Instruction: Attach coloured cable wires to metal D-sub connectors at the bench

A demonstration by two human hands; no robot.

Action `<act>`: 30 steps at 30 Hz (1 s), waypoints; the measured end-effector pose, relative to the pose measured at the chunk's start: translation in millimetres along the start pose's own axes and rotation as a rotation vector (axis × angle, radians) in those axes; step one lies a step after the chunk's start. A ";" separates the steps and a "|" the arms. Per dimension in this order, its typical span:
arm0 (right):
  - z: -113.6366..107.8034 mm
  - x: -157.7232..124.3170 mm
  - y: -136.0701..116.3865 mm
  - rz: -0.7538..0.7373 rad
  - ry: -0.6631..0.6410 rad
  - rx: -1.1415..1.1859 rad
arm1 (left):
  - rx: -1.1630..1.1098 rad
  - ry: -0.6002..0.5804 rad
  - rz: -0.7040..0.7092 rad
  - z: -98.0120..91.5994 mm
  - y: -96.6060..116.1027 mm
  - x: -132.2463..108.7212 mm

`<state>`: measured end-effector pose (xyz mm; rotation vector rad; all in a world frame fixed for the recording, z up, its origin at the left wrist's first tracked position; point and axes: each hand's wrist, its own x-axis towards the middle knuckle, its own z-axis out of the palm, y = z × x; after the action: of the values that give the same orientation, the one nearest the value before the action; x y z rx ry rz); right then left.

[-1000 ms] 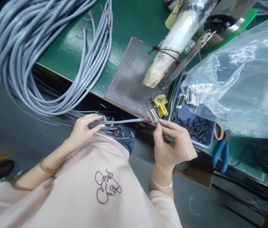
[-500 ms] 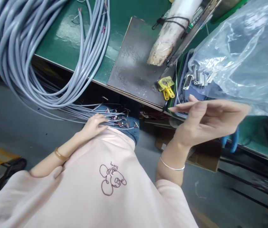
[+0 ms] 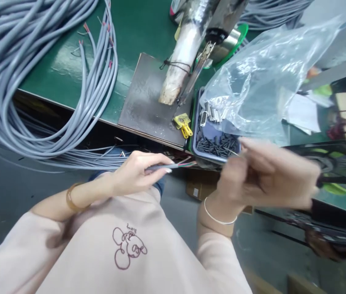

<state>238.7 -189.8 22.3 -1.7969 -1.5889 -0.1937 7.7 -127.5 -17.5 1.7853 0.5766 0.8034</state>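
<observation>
My left hand point(image 3: 143, 169) is closed on a grey cable point(image 3: 160, 166), thumb and fingers pinching it near its stripped end. Thin coloured wires point(image 3: 186, 164), red and green among them, stick out to the right. Blurred by motion, my right hand point(image 3: 264, 175) is held closed in front of a blue bin point(image 3: 195, 149). A thin pale sliver shows at its fingertips; what it is I cannot make out. In the bin lie many small black sleeves point(image 3: 212, 146) and several silver connectors point(image 3: 211, 114).
A large coil of grey cable point(image 3: 1, 81) hangs over the green table's point(image 3: 132, 36) left edge. A dark board point(image 3: 145, 110) bears a yellow clip point(image 3: 184, 124). Above it sit a soldering iron point(image 3: 195, 73) and a white wrapped tube point(image 3: 177, 61). A clear plastic bag point(image 3: 252, 81) overlaps the bin.
My left hand has risen from the lap and moved right, now with a cable end in it. My right hand has gone from open fingers to closed. The view has shifted right.
</observation>
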 end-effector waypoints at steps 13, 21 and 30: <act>37.8 43.7 49.5 0.103 0.006 -0.267 | -0.873 0.481 -0.334 -4.6 -11.4 50.5; 67.5 62.4 53.7 0.019 -0.119 -0.356 | -0.886 0.440 -0.412 8.5 -11.3 52.4; 43.3 50.0 75.7 0.033 -0.197 -0.201 | -0.852 0.393 -0.426 12.4 -12.6 55.0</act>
<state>304.7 -122.6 -12.8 -2.0486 -1.7262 -0.1701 53.1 -91.9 -18.6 0.6981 0.6978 0.9147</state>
